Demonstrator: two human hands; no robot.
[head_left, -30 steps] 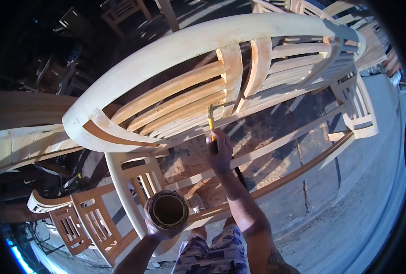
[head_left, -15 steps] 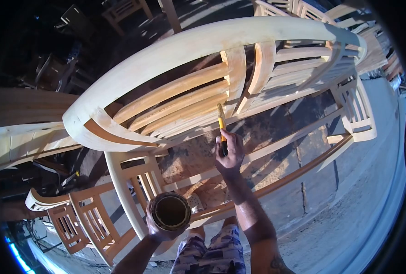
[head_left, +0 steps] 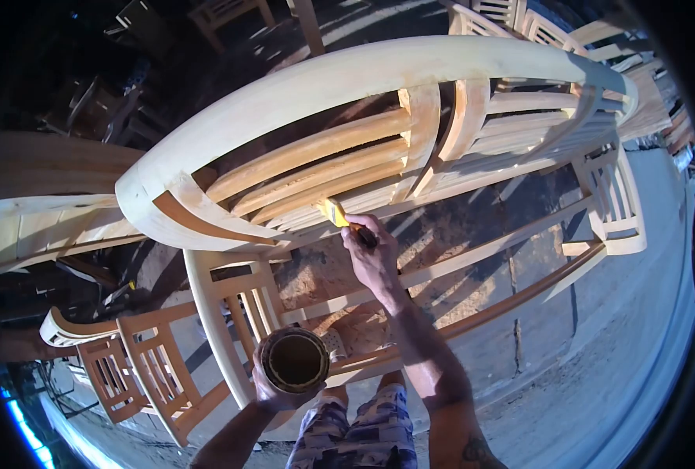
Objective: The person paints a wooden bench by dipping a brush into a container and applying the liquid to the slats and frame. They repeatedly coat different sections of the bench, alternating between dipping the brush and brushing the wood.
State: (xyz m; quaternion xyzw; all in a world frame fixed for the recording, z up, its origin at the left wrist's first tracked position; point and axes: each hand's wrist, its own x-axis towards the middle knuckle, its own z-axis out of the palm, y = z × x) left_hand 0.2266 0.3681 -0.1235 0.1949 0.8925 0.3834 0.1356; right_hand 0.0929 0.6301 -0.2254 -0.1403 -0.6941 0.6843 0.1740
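My right hand (head_left: pixel 372 254) grips the dark handle of a paintbrush (head_left: pixel 333 211) with a yellow ferrule. Its bristle end is at the lower slats of the wooden bench's backrest (head_left: pixel 324 173); whether it touches cannot be made out. In my left hand (head_left: pixel 271 387) is a round open can (head_left: pixel 294 359), held upright, with a dark inside. I stand at the front of the bench frame, whose broad curved top rail (head_left: pixel 285 90) arches across the view. The seat area has rails but no slats, and the ground shows through.
At lower left stands another slatted wooden piece (head_left: pixel 156 367). A further pale bench part (head_left: pixel 58 227) lies at the left. The bench's right armrest (head_left: pixel 613 199) rises at the far side. More wooden furniture (head_left: pixel 511 19) stands behind. Concrete ground (head_left: pixel 551 352) runs along the right.
My right hand has swung the paintbrush leftward and slightly down along the backrest slats, tilting it to the left. The can stays in my left hand. The view has shifted slightly.
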